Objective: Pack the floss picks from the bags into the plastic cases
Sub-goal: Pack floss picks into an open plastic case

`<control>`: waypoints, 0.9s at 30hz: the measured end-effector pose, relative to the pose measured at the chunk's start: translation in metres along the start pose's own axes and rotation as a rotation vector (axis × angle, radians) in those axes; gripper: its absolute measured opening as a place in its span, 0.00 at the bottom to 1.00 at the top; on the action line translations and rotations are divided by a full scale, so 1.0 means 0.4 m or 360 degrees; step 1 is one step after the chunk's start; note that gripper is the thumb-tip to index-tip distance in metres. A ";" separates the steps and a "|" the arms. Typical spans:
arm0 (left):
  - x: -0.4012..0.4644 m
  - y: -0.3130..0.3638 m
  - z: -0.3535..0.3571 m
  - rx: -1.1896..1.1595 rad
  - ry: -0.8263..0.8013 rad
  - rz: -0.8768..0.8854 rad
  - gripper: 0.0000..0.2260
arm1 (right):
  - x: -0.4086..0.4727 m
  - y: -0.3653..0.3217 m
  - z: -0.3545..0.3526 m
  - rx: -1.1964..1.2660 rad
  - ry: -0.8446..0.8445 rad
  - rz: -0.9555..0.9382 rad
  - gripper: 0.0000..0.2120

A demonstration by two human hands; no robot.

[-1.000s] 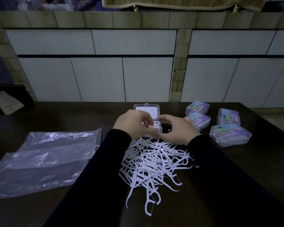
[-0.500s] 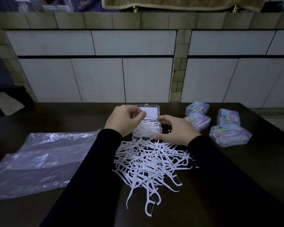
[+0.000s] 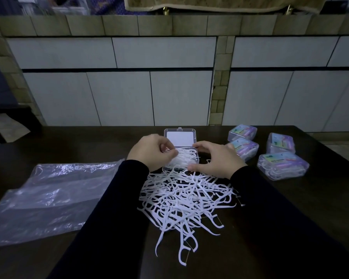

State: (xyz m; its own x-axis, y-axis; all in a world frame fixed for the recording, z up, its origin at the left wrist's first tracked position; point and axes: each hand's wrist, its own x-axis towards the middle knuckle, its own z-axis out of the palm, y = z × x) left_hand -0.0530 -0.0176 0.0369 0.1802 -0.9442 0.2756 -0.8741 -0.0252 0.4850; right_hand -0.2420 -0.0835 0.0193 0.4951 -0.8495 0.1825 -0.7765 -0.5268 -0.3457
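Closed plastic cases, filled, labels up: four, at right – far pair [image 3: 242,133] and [image 3: 244,148], then [image 3: 281,142] and the near one [image 3: 282,166].

Open case [image 3: 181,152], lid raised, picks inside: one.

Loose floss picks [image 3: 181,200]: one tangled heap on the table, too overlapped to count, plainly several dozen.

Clear plastic bags [image 3: 48,196], flat at left: probably two, one lying over the other; edges hard to separate.

Hands: two, left hand [image 3: 151,153] and right hand [image 3: 218,158].
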 end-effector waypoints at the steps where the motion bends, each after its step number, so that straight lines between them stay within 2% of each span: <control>1: 0.000 0.010 0.005 0.0048 0.0074 0.0074 0.05 | -0.001 0.000 -0.001 0.0000 -0.0005 0.0001 0.36; 4: -0.007 0.052 0.034 0.0116 0.0110 0.0351 0.07 | -0.002 0.003 0.000 0.0055 -0.0004 -0.0027 0.34; 7: -0.011 0.075 0.064 0.0268 0.0028 0.0462 0.09 | 0.000 0.007 0.002 0.0078 0.0019 -0.0056 0.31; 16: -0.002 0.047 0.055 0.0218 0.0064 0.0414 0.09 | 0.001 0.007 0.004 0.0060 0.0014 -0.0043 0.34; 20: 0.008 0.013 0.017 0.0039 0.0252 0.0248 0.09 | 0.000 0.004 0.000 0.0039 -0.0008 -0.0014 0.35; 24: 0.004 -0.046 -0.005 -0.0124 0.0063 -0.0007 0.10 | 0.003 0.002 0.003 0.0034 -0.0017 0.0009 0.34; 27: -0.002 -0.040 0.003 -0.0199 -0.0005 0.0002 0.10 | 0.002 0.000 0.004 0.0017 -0.0004 0.0011 0.35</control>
State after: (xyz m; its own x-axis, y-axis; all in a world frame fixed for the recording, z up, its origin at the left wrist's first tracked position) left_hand -0.0398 -0.0168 0.0279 0.1773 -0.9453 0.2739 -0.8114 0.0171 0.5842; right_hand -0.2410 -0.0840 0.0180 0.4908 -0.8529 0.1780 -0.7755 -0.5208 -0.3568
